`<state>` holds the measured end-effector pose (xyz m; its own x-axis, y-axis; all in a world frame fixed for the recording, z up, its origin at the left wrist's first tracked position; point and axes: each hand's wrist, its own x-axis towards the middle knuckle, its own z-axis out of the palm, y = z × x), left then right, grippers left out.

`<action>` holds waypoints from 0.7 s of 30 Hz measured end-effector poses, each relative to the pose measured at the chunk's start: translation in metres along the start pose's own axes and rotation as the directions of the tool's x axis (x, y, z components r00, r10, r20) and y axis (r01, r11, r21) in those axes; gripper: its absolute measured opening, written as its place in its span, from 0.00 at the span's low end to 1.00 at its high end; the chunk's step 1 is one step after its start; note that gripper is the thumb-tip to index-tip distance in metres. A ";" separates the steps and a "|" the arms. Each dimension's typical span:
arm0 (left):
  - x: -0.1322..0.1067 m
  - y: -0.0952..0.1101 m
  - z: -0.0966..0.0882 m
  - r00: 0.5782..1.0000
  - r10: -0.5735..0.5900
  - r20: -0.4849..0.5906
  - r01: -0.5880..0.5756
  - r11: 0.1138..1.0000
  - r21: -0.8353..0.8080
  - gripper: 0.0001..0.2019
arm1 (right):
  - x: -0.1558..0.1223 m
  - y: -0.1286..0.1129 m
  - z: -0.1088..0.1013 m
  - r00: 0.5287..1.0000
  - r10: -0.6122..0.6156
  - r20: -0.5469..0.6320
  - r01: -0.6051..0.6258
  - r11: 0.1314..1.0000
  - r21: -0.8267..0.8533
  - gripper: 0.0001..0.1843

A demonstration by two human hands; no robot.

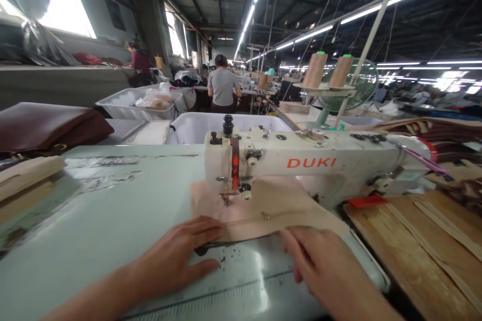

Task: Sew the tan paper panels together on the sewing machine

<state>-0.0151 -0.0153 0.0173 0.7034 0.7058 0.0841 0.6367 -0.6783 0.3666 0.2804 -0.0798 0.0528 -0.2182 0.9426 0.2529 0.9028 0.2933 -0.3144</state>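
A beige fabric piece [280,198] lies on the bed of a white sewing machine [271,153], partly under its needle and presser foot [226,199]. Along the near part of the fabric runs a line with a small metal piece [265,215], perhaps a zipper pull. My left hand [184,248] rests with fingers stretched flat on the fabric's near left corner, thumb spread on the table. At the near right edge, my right hand [324,258] has its fingers curled and pinched on the fabric. Its fingertips are partly hidden.
Thread cones [315,70] stand behind the machine, near a green fan [357,85]. At right is a wooden board [425,246] with fabric strips. Brown material [52,128] and beige pieces [28,175] lie at left. A white bin [229,123] stands behind; a person [223,85] sits farther off.
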 end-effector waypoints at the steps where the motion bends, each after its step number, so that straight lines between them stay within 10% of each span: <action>1: -0.003 -0.001 0.004 1.000 -0.009 -0.002 0.009 1.000 0.026 0.26 | -0.005 -0.012 0.006 0.999 -0.034 -0.026 0.034 0.999 0.005 0.25; 5: -0.006 -0.004 0.019 0.999 0.004 -0.050 0.000 0.996 0.085 0.31 | 0.011 -0.035 0.050 0.989 -0.141 -0.050 0.137 0.988 -0.068 0.25; 11: 0.008 -0.008 0.020 0.998 -0.033 -0.058 0.040 0.990 0.132 0.32 | 0.048 0.010 0.068 0.973 -0.099 0.211 0.114 0.992 -0.060 0.27; 16: 0.009 -0.014 0.022 0.997 -0.074 -0.022 0.076 0.983 0.166 0.33 | 0.057 0.000 -0.038 0.977 -0.205 -0.051 0.199 0.975 -0.098 0.17; 19: 0.012 -0.014 0.025 0.996 -0.079 -0.038 0.085 0.980 0.180 0.33 | 0.102 -0.012 -0.120 0.829 -0.374 -0.415 0.274 0.919 -0.282 0.17; 21: 0.014 -0.014 0.026 0.995 -0.083 -0.046 0.091 0.979 0.183 0.34 | 0.146 -0.010 -0.156 0.789 -0.460 -0.407 0.269 0.855 -0.444 0.22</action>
<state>-0.0065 -0.0013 -0.0105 0.6325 0.7686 0.0958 0.7449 -0.6375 0.1966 0.2970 0.0297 0.2355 -0.4363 0.5438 0.7169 0.8775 0.4333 0.2054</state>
